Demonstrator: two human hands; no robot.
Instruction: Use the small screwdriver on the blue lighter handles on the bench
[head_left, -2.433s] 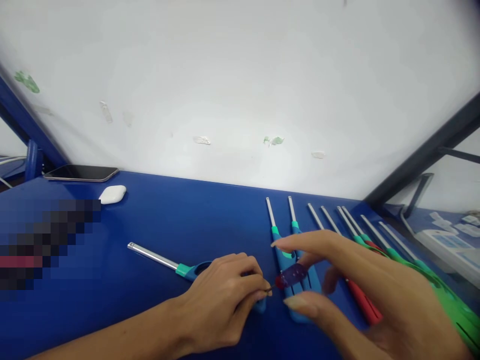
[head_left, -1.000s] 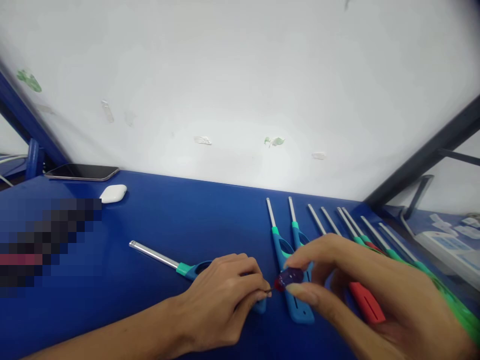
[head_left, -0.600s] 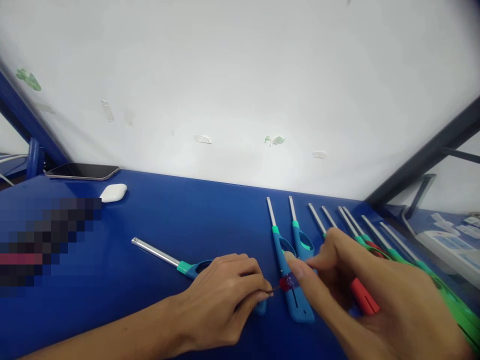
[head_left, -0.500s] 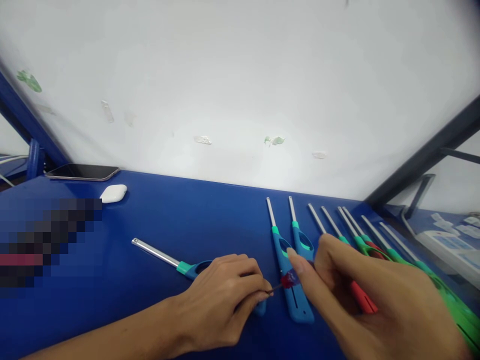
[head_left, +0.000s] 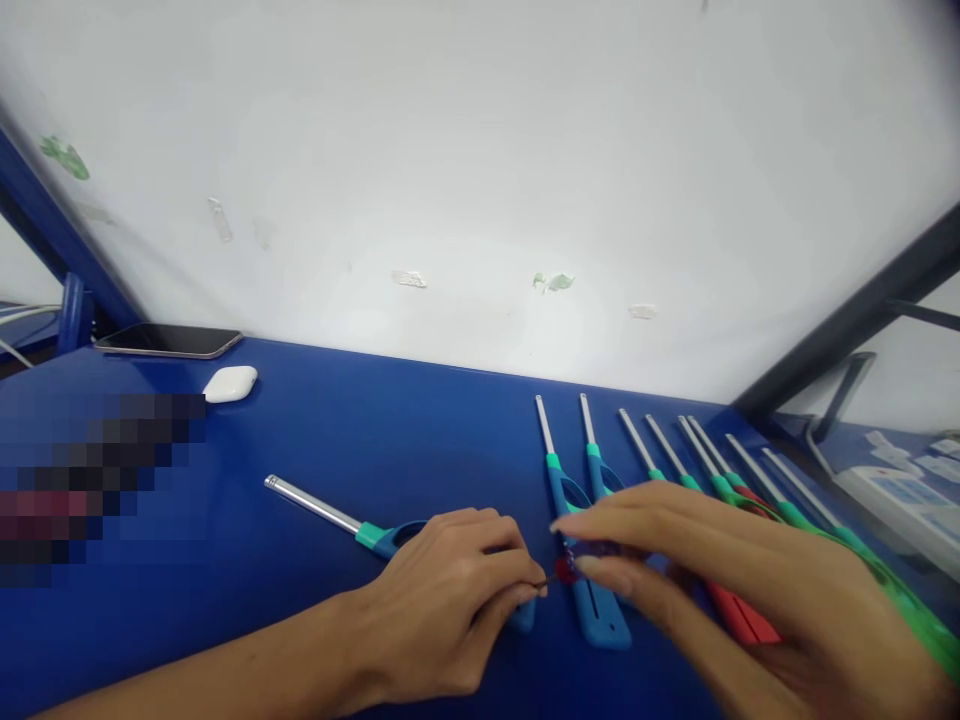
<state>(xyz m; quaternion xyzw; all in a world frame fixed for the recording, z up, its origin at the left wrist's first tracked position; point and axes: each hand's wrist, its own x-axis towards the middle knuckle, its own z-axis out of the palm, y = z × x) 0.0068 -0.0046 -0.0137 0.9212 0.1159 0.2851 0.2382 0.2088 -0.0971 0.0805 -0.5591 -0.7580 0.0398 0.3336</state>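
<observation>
My left hand (head_left: 456, 600) is closed over the body of a blue lighter (head_left: 318, 507), whose long silver barrel points up and left. Much of that lighter's handle is hidden under my palm. At my left fingertips is the thin shaft of a screwdriver (head_left: 566, 571) with a clear red and blue handle; its tip is out of sight. My right hand (head_left: 739, 590) pinches the screwdriver's handle between thumb and straightened fingers. Just beneath the screwdriver lies another blue lighter (head_left: 598, 612), with a similar blue lighter (head_left: 593, 458) beside it.
Several more lighters with green or red bodies lie in a row at the right, partly under my right hand, including a red one (head_left: 742, 612). A phone (head_left: 169, 341) and a white earbud case (head_left: 231, 384) rest at the back left of the blue table (head_left: 390, 410), against a white wall.
My right hand has shifted its fingers on the screwdriver handle, from curled to more stretched out. My left hand and the lighter under it have stayed put.
</observation>
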